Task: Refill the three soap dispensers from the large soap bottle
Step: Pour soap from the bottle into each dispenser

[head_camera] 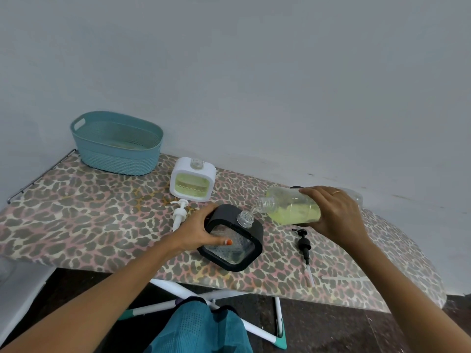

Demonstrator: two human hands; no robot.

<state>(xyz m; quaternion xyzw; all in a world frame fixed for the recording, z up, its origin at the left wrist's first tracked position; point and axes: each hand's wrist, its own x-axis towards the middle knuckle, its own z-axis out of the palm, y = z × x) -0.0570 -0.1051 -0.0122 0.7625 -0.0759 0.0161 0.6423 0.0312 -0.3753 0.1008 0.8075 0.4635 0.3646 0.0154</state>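
A large clear soap bottle (293,207), about half full of yellow-green liquid, is held tipped on its side above the right half of a leopard-print ironing board (76,212). The right hand (334,212) grips the bottle from above, fingers curled over its far side and thumb round the near side; a ring shows on one finger. The bottle's uncapped threaded mouth points left and slightly down, just beside the open neck of a black-framed soap dispenser (252,233).

That dispenser has a clear ribbed body and looks almost empty. It rests on the board near the front edge, tilted, with its neck raised toward the bottle. The left hand (198,228) holds it by its left side, fingers wrapped over the black frame and thumb lying across the clear front.

Behind it stands a white-framed dispenser (192,171), upright, neck open, filled with yellow-green soap. A white pump (179,215) lies on the board just in front of it. A black pump (304,244) with its tube lies to the right of the black dispenser, below the bottle. A teal woven-look basket (117,159) sits at the back left corner of the board, against a pale wall.
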